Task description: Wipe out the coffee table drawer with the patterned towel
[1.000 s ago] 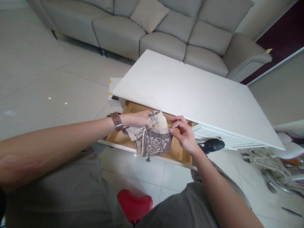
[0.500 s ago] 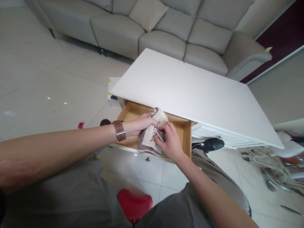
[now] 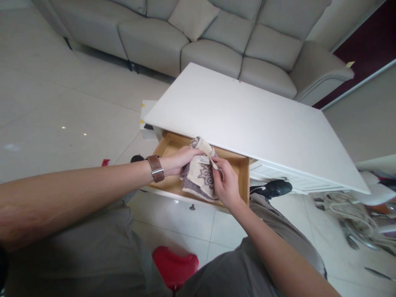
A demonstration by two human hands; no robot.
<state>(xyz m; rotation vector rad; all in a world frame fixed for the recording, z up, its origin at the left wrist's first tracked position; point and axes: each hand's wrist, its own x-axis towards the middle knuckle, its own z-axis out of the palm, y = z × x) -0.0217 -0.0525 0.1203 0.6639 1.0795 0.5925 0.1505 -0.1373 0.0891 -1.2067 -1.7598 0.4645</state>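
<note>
A beige and grey patterned cloth (image 3: 200,175) is held between both hands over an open wooden drawer (image 3: 239,175). My left hand (image 3: 178,160), with a brown watch strap at the wrist, grips the cloth's left side. My right hand (image 3: 225,184) pinches its right edge. The drawer is pulled out from under a white low table (image 3: 253,123). The cloth is folded over and hangs into the drawer.
A grey sofa (image 3: 216,37) with a cushion stands behind the table. A red object (image 3: 175,268) lies on the tiled floor between my legs. A black shoe (image 3: 272,188) shows at the right of the drawer, and clutter lies at far right.
The cloth hung spread between the hands, then was bunched down into the drawer. Now it is folded narrower and lifted slightly, with the right hand gripping its right edge.
</note>
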